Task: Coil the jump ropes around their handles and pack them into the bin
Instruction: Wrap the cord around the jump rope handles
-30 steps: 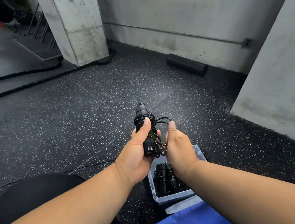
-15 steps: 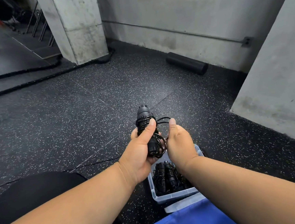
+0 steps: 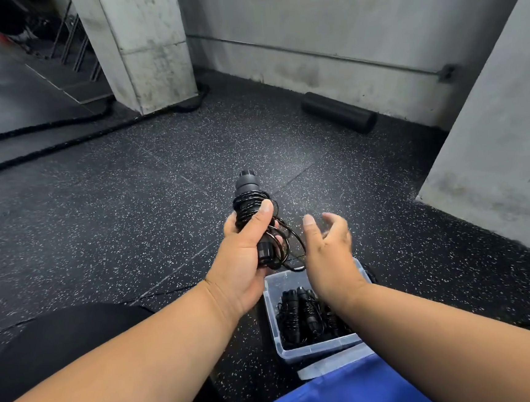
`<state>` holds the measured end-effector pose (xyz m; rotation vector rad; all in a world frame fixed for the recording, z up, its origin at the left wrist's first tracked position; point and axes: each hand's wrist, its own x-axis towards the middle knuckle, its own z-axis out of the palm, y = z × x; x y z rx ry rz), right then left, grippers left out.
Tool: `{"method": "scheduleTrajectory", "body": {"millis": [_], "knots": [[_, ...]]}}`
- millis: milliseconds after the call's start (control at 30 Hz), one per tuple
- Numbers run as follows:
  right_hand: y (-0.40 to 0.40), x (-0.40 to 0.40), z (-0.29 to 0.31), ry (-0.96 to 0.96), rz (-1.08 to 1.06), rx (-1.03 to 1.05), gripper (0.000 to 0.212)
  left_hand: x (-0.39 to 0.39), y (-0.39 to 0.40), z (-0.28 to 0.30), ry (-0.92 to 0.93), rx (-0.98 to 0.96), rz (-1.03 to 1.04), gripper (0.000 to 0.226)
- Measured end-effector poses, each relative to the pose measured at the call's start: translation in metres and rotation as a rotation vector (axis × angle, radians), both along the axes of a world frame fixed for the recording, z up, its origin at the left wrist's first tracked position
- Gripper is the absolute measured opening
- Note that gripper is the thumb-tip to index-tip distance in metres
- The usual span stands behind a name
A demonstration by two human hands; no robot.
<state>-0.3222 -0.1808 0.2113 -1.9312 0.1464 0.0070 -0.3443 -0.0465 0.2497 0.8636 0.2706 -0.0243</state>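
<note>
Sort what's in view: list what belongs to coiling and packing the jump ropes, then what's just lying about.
Part of the job:
- jump rope, coiled round its handles, gripped by the left hand
- right hand, open, holding nothing
- clear bin with coiled ropes already inside

Just lying about:
- foam roller by the wall
- thick battle rope round the pillar
- blue fabric

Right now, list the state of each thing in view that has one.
Left hand: grips the coiled jump rope.
Right hand: open, holding nothing.
Jump rope: wound on its handles, loose loops hanging.
Bin: open, holding coiled ropes.
Foam roller: lying by the wall.
</note>
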Motion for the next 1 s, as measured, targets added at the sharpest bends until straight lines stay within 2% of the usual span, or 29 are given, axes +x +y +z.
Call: {"method": "scheduleTrajectory", "body": {"millis": [100,133,200,267,400,467,533,633,733,833,1000], "knots": [[-0.002,-0.012,0.02,-0.291,0.117,-0.18,0.034,0.005,0.006,-0.002,0.005,0.038,0.071,0.063],[-0.001,-0.017,0.025,-0.35,0.201,-0.211,0.029,0.006,0.007,-0.003,0.004,0.057,0.09,0.069],[0.005,-0.025,0.028,-0.366,0.306,-0.247,0.034,0.006,0.007,-0.004,0.007,0.091,0.117,0.081],[0.009,-0.026,0.023,-0.318,0.315,-0.249,0.04,0.007,0.007,-0.006,0.011,0.094,0.14,0.082],[0.011,-0.023,0.022,-0.015,0.256,0.064,0.018,0.006,0.005,-0.01,-0.005,0.14,0.148,0.083],[0.009,-0.023,0.023,0.082,0.265,0.095,0.02,0.003,0.003,-0.013,-0.028,0.173,0.133,0.08],[0.008,-0.024,0.023,0.081,0.301,0.071,0.027,0.003,0.001,-0.018,-0.037,0.202,0.128,0.07],[0.007,-0.026,0.026,0.095,0.321,0.102,0.023,0.005,0.0,-0.021,-0.029,0.236,0.12,0.063],[0.009,-0.023,0.026,0.195,0.347,0.214,0.024,0.006,0.0,-0.022,-0.043,0.258,0.108,0.065],[0.008,-0.018,0.021,0.279,0.33,0.353,0.022,0.005,0.0,-0.023,-0.08,0.28,0.084,0.075],[0.003,-0.018,0.023,0.279,0.366,0.446,0.018,0.009,-0.001,-0.024,-0.12,0.305,0.086,0.076]]}}
